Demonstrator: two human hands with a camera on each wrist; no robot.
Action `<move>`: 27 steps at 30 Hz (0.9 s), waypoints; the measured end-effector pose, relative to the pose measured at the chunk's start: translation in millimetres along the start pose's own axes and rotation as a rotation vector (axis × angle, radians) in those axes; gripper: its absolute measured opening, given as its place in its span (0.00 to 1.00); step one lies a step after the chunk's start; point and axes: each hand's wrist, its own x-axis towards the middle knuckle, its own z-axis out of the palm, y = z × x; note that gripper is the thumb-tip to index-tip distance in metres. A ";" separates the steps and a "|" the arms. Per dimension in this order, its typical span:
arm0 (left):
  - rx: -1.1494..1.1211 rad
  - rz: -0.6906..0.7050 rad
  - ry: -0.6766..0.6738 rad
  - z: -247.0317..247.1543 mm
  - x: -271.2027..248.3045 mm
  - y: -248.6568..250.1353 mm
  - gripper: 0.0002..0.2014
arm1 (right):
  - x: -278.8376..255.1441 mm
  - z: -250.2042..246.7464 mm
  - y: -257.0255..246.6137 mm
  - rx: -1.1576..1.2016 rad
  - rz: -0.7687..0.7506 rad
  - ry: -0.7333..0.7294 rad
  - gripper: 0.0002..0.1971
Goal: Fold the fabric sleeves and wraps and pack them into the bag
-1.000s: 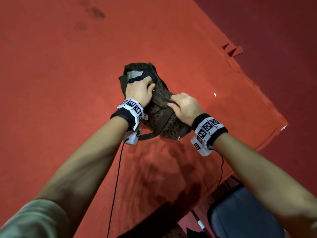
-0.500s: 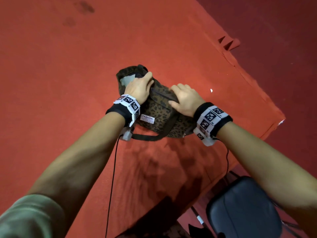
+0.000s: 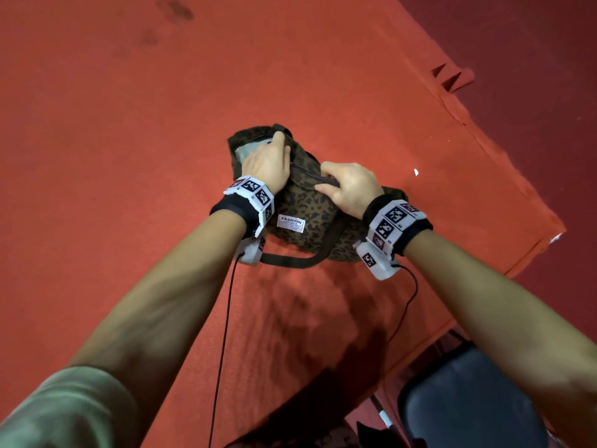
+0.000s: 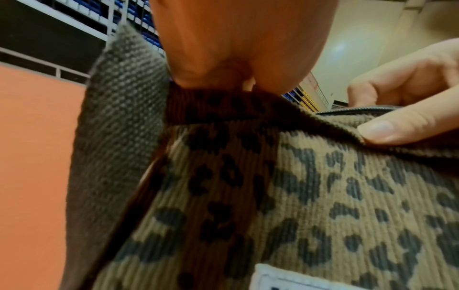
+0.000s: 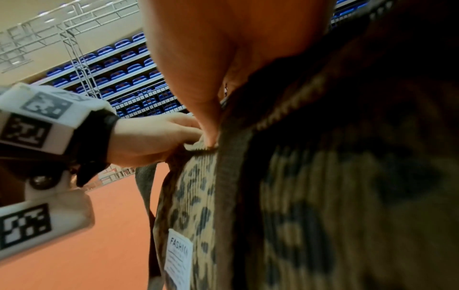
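A leopard-print corduroy bag (image 3: 310, 218) with a white label (image 3: 291, 223) lies on the red cloth (image 3: 129, 156). My left hand (image 3: 268, 160) grips the bag's far left end at its mouth, where a bit of grey fabric (image 3: 244, 152) shows inside. My right hand (image 3: 347, 185) pinches the zipper edge along the top middle. In the left wrist view the right hand's thumb and fingers (image 4: 402, 121) squeeze that edge of the bag (image 4: 273, 196). The right wrist view shows the left hand (image 5: 154, 137) holding the rim of the bag (image 5: 323, 176).
The bag's dark strap (image 3: 290, 261) loops on the cloth toward me. The cloth's edge runs diagonally at the right, with dark red floor beyond. A dark chair seat (image 3: 468, 402) sits below the near edge. A small white scrap (image 3: 415, 172) lies right of the bag.
The bag has tipped toward me, so its label now shows. The black and grey fabric seen in its mouth is mostly covered. My right hand has shifted up onto the zipper edge.
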 end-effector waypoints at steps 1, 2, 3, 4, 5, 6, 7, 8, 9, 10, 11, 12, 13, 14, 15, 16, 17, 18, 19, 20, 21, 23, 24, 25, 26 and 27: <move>-0.001 -0.033 0.009 -1.2 -1.2 2.0 0.13 | -2.0 -2.9 1.2 -0.003 -0.011 -0.002 0.08; 0.001 -0.056 0.018 -2.3 -3.1 4.1 0.14 | -3.5 -5.7 1.5 -0.004 -0.021 -0.005 0.09; 0.002 -0.077 0.028 -3.0 -5.3 5.6 0.14 | -5.7 -8.3 2.0 -0.001 -0.030 -0.011 0.09; 0.002 -0.101 0.046 -3.6 -7.0 5.5 0.14 | -8.6 -10.8 2.7 0.004 -0.045 -0.018 0.08; 0.009 -0.131 0.065 -5.2 -8.2 1.4 0.13 | -12.9 -12.5 5.5 0.010 -0.062 -0.028 0.08; 0.029 -0.161 0.088 -7.7 -8.7 -6.0 0.13 | -18.0 -13.4 9.7 0.023 -0.075 -0.038 0.09; 0.062 -0.186 0.114 -11.4 -8.6 -16.5 0.13 | -24.2 -14.2 15.2 0.044 -0.078 -0.046 0.10; 0.096 -0.202 0.138 -15.6 -8.6 -28.4 0.12 | -30.2 -14.1 21.4 0.077 -0.070 -0.049 0.11; 0.129 -0.196 0.152 -19.0 -8.5 -39.3 0.12 | -34.9 -13.0 27.5 0.109 -0.054 -0.047 0.12; 0.154 -0.166 0.155 -20.6 -9.4 -46.6 0.12 | -37.7 -11.3 31.9 0.124 -0.051 -0.048 0.12; 0.171 -0.133 0.147 -21.3 -11.4 -50.7 0.12 | -38.6 -8.4 34.4 0.121 -0.061 -0.055 0.10; 0.173 -0.113 0.134 -21.6 -12.9 -51.0 0.12 | -38.3 -5.3 34.9 0.113 -0.073 -0.063 0.09; 0.169 -0.112 0.134 -22.0 -14.4 -48.5 0.12 | -36.9 -2.9 33.5 0.113 -0.074 -0.070 0.08; 0.171 -0.112 0.144 -23.6 -15.9 -43.8 0.13 | -34.5 -1.3 30.9 0.123 -0.063 -0.071 0.08; 0.179 -0.087 0.152 -24.5 -17.8 -39.3 0.14 | -32.0 -0.7 28.2 0.132 -0.042 -0.068 0.08; 0.192 -0.018 0.132 -24.7 -20.0 -33.3 0.17 | -30.4 -1.2 26.1 0.130 -0.017 -0.070 0.10; 0.209 0.091 0.055 -24.1 -22.6 -26.9 0.20 | -29.7 -2.6 25.3 0.113 0.007 -0.084 0.12; 0.222 0.211 -0.069 -22.0 -25.9 -20.0 0.25 | -30.0 -4.0 26.3 0.083 0.029 -0.105 0.15; 0.230 0.303 -0.205 -18.6 -30.0 -13.2 0.30 | -31.9 -5.7 28.2 0.046 0.052 -0.128 0.19; 0.247 0.348 -0.313 -14.8 -34.3 -6.9 0.35 | -35.8 -7.4 30.4 0.011 0.074 -0.147 0.23; 0.281 0.357 -0.377 -11.3 -37.0 -2.9 0.39 | -40.3 -8.9 33.2 -0.016 0.101 -0.168 0.28; 0.361 0.323 -0.400 -6.7 -40.1 -0.9 0.41 | -51.6 -8.7 38.2 -0.042 0.161 -0.244 0.39; 0.405 0.311 -0.388 -5.4 -41.6 -0.4 0.39 | -57.2 -5.6 39.5 -0.070 0.175 -0.287 0.44; 0.459 0.318 -0.367 -4.1 -43.2 1.4 0.36 | -63.1 -1.5 39.8 -0.127 0.171 -0.315 0.46; 0.508 0.340 -0.341 -2.6 -44.2 4.2 0.31 | -68.5 3.6 39.7 -0.194 0.156 -0.321 0.44; 0.536 0.366 -0.314 -1.2 -45.1 7.5 0.26 | -72.8 9.0 39.3 -0.247 0.136 -0.301 0.37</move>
